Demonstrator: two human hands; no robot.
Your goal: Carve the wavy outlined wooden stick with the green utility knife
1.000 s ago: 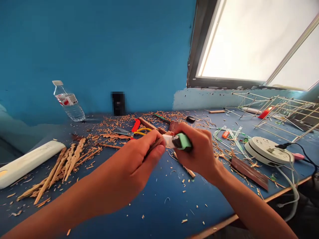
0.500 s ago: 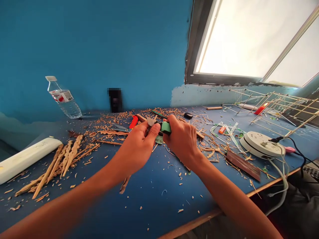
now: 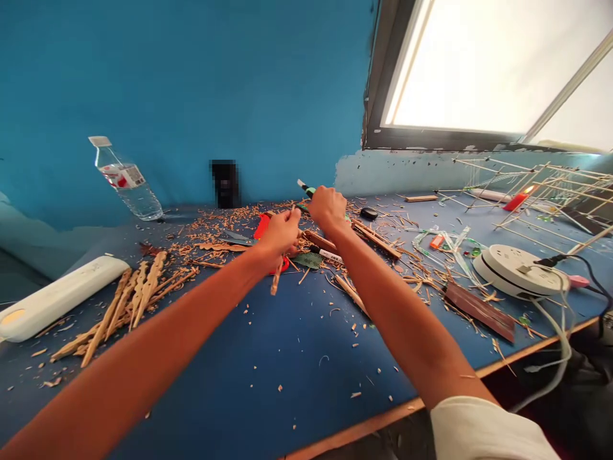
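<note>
My left hand [image 3: 281, 235] is closed on a thin wooden strip [image 3: 275, 283], whose lower end sticks out below the palm. Just to its right, my right hand [image 3: 328, 207] is wrapped round a green-and-black handled tool [image 3: 308, 188] that looks like a utility knife; my fingers hide most of it. Under and beside the hands lie a red-handled tool [image 3: 262, 225], a dark green flat piece [image 3: 307, 260] and a white marker-like stick [image 3: 330, 255]. Wood shavings [image 3: 225, 220] are strewn all round.
Carved wooden strips [image 3: 127, 300] are piled at left beside a long white device [image 3: 62, 297]. A tilted water bottle [image 3: 127, 182] stands behind. On the right are a round power strip [image 3: 520, 271] with cables, a brown board [image 3: 479, 311], a lit red candle [image 3: 517, 201] and a stick frame [image 3: 541, 185].
Both hands have moved farther out toward the wall. My right hand has lifted and turned, its tool now pointing up and left. The wooden strip's end has swung up with my left hand.
</note>
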